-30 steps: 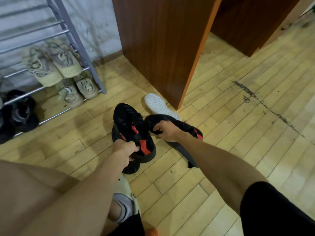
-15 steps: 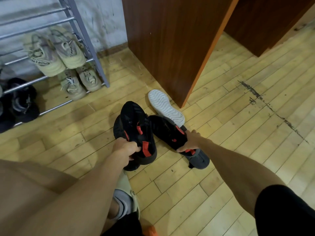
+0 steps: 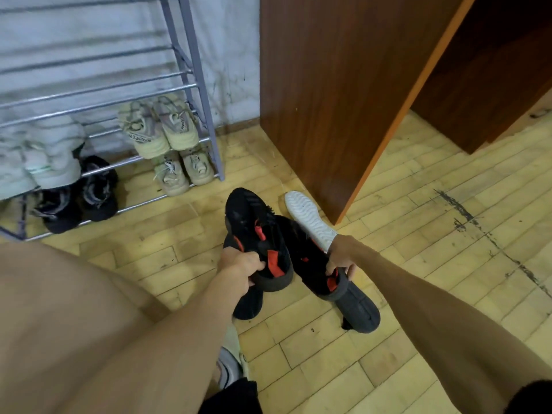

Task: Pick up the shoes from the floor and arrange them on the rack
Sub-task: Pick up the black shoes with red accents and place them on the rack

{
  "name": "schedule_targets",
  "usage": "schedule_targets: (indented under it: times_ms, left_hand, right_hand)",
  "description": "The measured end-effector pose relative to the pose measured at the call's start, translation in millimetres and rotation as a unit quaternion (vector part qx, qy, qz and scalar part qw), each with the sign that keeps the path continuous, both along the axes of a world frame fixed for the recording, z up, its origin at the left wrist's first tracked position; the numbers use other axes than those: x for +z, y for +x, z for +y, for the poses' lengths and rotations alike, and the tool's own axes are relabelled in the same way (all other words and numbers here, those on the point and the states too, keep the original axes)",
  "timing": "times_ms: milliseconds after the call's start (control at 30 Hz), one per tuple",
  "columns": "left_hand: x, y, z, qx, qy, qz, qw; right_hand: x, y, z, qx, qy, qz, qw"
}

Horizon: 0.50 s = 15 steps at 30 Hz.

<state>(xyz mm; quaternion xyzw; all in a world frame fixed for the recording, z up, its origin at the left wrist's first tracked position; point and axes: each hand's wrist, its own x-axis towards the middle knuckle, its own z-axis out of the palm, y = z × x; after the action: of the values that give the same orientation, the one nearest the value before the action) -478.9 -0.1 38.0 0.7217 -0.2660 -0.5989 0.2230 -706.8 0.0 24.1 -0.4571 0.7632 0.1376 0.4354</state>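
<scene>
- Both hands are busy: my left hand [image 3: 239,265] is clenched on the heel end of a black knit sneaker with red tabs [image 3: 258,231], and a second dark shoe [image 3: 249,303] hangs under that same grip, its toe pointing down toward me.
- My right hand [image 3: 339,256] is closed over the collar of the matching black sneaker with red trim [image 3: 310,264]; another dark shoe with a grey ribbed sole [image 3: 357,309] shows beneath it, and I cannot tell whether my fingers hold that one too or whether it rests on the floor.
- The grey metal tube shoe rack [image 3: 191,73] stands against the white wall [image 3: 230,55], well apart from the shoes I hold.
- On its lower-middle shelf sits a pair of pale yellow-green sneakers [image 3: 158,127] at the right end, with pale mint shoes [image 3: 44,153] at the left.
- On the bottom shelf a pair of beige sneakers [image 3: 182,171] sits at the right end, and a pair of black sneakers [image 3: 77,195] to the left.
- The upper shelves in view hold only bare bars.
- A white shoe lying sole-up [image 3: 309,219] rests on the yellow wooden plank floor [image 3: 388,204], just behind my right hand and beside the corner of the dark brown wooden cabinet [image 3: 328,100].
- My bare knee fills the lower left of the view.
</scene>
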Motion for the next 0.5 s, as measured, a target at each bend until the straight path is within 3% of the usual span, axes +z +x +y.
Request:
schedule_targets:
  times_ms: [300, 500]
  left_hand:
    - [78.7, 60.8, -18.8, 0.069, -0.077, 0.016, 0.994]
    - [140.4, 113.3, -54.6, 0.122, -0.155, 0.025, 0.980]
  right_hand:
    - [89.9, 48.6, -47.3, -0.055, -0.177, -0.167, 0.968]
    - [135.1, 96.1, -91.2, -0.042, -0.280, -0.199, 0.938]
